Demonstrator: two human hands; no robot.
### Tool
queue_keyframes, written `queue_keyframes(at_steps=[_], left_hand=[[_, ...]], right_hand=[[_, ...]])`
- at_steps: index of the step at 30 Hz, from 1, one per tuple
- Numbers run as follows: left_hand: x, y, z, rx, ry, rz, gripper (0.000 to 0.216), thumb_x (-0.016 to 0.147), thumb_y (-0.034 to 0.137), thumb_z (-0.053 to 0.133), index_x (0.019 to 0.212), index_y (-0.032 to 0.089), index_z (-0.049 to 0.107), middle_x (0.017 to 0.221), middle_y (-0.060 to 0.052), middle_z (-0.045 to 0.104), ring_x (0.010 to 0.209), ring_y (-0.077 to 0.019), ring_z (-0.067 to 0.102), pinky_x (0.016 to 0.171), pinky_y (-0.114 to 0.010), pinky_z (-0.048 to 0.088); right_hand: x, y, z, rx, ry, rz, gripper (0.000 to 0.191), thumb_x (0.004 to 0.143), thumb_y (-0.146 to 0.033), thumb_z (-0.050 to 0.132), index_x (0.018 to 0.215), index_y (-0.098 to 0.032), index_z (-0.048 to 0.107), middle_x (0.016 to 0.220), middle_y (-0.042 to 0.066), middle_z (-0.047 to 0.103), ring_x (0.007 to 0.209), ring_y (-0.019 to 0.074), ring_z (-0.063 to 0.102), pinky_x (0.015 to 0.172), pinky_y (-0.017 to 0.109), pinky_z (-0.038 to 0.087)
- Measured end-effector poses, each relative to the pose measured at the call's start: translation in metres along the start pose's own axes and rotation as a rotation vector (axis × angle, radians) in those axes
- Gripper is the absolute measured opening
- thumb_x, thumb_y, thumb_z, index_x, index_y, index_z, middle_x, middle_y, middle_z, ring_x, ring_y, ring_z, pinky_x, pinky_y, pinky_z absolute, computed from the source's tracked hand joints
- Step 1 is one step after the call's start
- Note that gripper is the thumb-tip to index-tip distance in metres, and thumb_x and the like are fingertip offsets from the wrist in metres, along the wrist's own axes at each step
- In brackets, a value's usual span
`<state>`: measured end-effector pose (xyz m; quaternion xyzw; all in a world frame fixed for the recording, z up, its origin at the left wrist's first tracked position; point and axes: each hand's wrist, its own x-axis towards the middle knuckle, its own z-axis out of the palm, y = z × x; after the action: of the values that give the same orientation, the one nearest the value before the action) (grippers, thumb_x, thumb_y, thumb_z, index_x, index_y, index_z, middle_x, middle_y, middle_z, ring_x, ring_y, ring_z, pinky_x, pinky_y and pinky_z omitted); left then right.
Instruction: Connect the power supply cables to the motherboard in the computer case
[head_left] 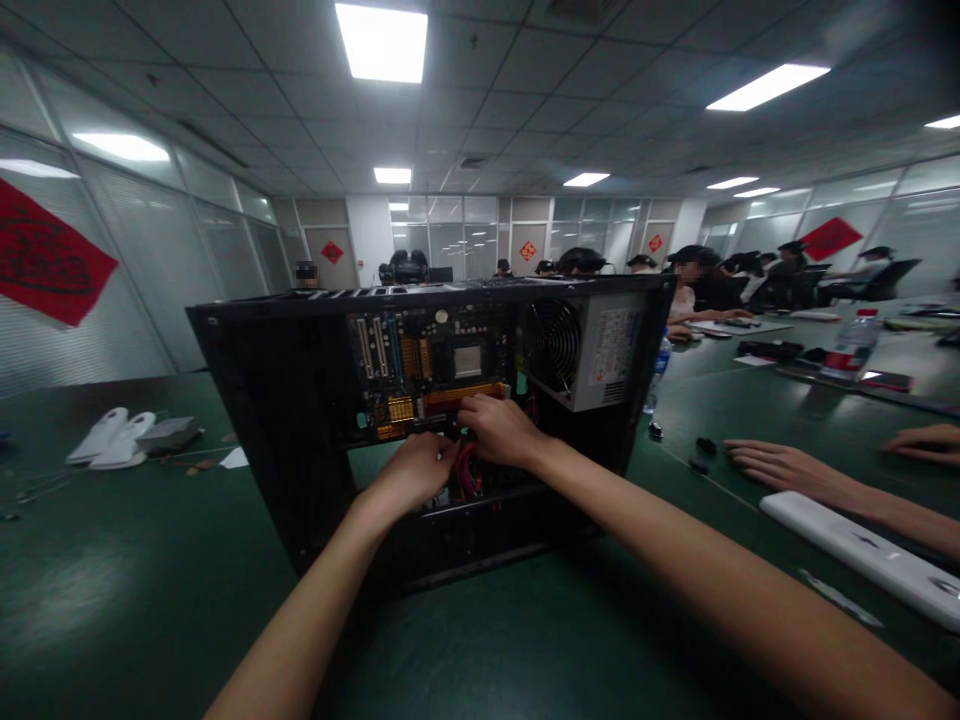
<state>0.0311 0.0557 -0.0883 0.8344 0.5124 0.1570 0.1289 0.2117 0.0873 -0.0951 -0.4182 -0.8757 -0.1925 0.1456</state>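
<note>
A black computer case [495, 530] stands on the table in front of me with its side open. Inside are the motherboard [386, 360] with a bare silver processor [468, 360], and a grey power supply [611, 350] with a fan at upper right. My right hand [499, 425] is curled at the motherboard's lower edge, just below the memory slots [480, 393]. Lower and to the left, my left hand [416, 470] has bent fingers close to a bundle of red and dark cables [469, 472]. Both sets of fingertips are partly hidden, so what they pinch does not show.
White slipper-like items [120, 437] and a small grey box [169, 434] lie to the left on the green table [150, 570]. At right rest another person's hand [787, 470], a long white device [862, 550] and a water bottle [853, 345]. More people sit farther back.
</note>
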Motion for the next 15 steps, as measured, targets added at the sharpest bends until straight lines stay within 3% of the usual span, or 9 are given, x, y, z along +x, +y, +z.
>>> queue_keyframes(at_steps=[15], left_hand=[[-0.0002, -0.0007, 0.0045, 0.086, 0.044, -0.016, 0.033, 0.093, 0.032, 0.044, 0.088, 0.02, 0.075, 0.092, -0.011, 0.076, 0.09, -0.0253, 0.07, 0.072, -0.03, 0.045]], right_hand=[[0.0007, -0.0018, 0.0001, -0.016, -0.014, 0.032, 0.022, 0.081, -0.019, 0.057, 0.101, -0.017, 0.064, 0.108, 0.009, 0.063, 0.101, 0.0225, 0.057, 0.059, 0.029, 0.035]])
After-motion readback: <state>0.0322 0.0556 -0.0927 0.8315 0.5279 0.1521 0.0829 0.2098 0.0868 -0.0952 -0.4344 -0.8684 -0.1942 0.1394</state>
